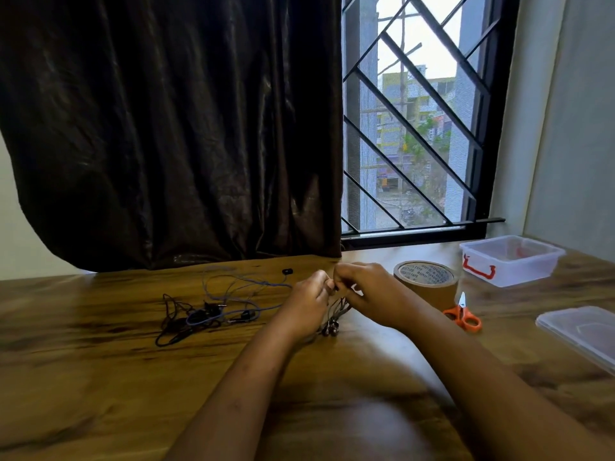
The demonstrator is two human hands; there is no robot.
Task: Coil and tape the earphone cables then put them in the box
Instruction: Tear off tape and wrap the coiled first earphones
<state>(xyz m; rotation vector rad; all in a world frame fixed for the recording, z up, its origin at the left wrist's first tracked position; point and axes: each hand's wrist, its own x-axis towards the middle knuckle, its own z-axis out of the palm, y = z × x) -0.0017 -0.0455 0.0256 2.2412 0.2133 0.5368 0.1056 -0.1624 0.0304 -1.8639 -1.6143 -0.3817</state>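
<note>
Pinching 1 dark earphone cable [340,310] between 2 hands above the surface [100,361].
Left grip [307,306] and right grip [369,294] meet fingertip to fingertip, both curled on the cable. The fingers hide how it is wound, and its earbuds [331,329] hang blurred below. Blue and black cables [206,311] lie tangled at left. Tape roll [426,284], scissors [464,316], open box [509,259] and frame-cut lid [579,331] line the right, with wood showing between them.

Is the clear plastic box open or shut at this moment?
Open. The clear box carries no lid, and the lid lies flat on the table apart from it, nearer the person.
</note>
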